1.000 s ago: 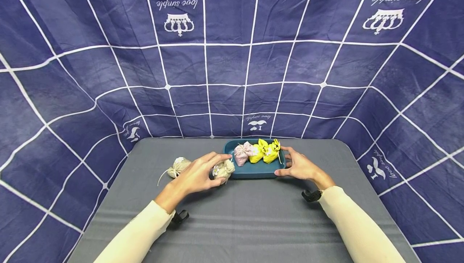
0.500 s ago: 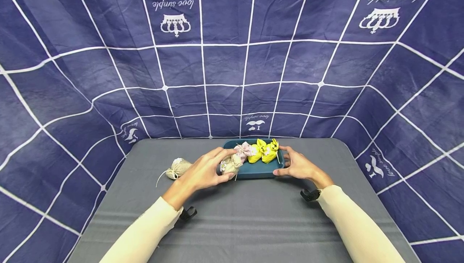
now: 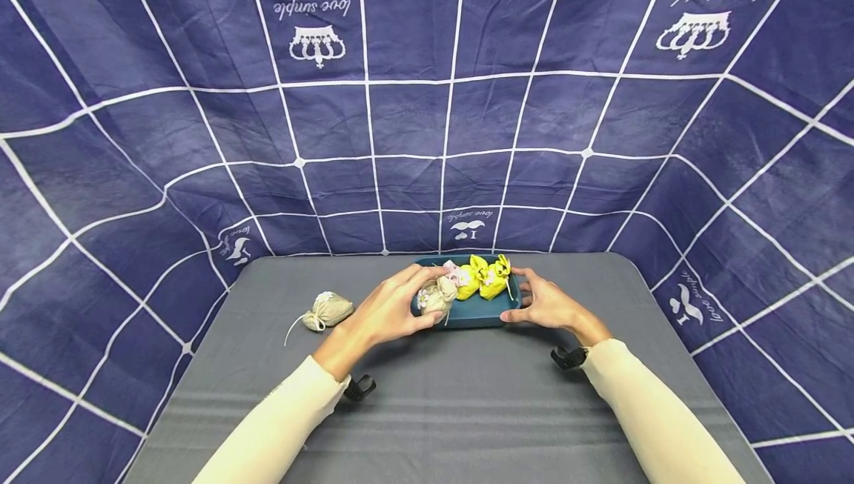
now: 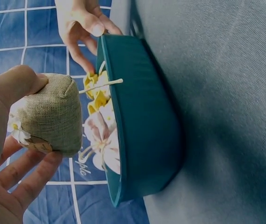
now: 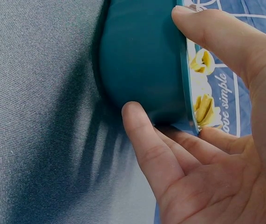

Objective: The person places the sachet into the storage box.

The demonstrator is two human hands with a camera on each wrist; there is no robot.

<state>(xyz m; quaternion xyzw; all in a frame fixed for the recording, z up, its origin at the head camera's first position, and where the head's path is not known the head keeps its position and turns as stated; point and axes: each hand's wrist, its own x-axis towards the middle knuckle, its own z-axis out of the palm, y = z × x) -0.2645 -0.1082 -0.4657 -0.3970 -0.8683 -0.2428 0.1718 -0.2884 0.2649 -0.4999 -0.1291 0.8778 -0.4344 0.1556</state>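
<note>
My left hand (image 3: pixel 394 307) holds a small beige burlap sachet (image 3: pixel 437 296) with a white flower, between thumb and fingers. In the left wrist view the sachet (image 4: pixel 53 116) is above the rim of a teal plastic bin (image 4: pixel 142 116), its cord end hanging towards the wall. My right hand (image 3: pixel 550 306) grips the bin's right end, thumb (image 5: pixel 207 28) at the rim and fingers along the outer wall. Inside the bin sit a pink pouch (image 3: pixel 454 272), partly hidden by the sachet, and two yellow pouches, one in the middle (image 3: pixel 468 282) and one at right (image 3: pixel 494 282).
Another beige sachet (image 3: pixel 328 311) with a trailing cord lies on the grey table (image 3: pixel 460 402), left of the bin. A blue cloth (image 3: pixel 414 121) with white grid lines rises behind and at both sides of the table.
My left hand has carried the beige sachet rightwards from the bin's left edge to over its left part, now overlapping the pink pouch. My right hand stays at the bin's right end.
</note>
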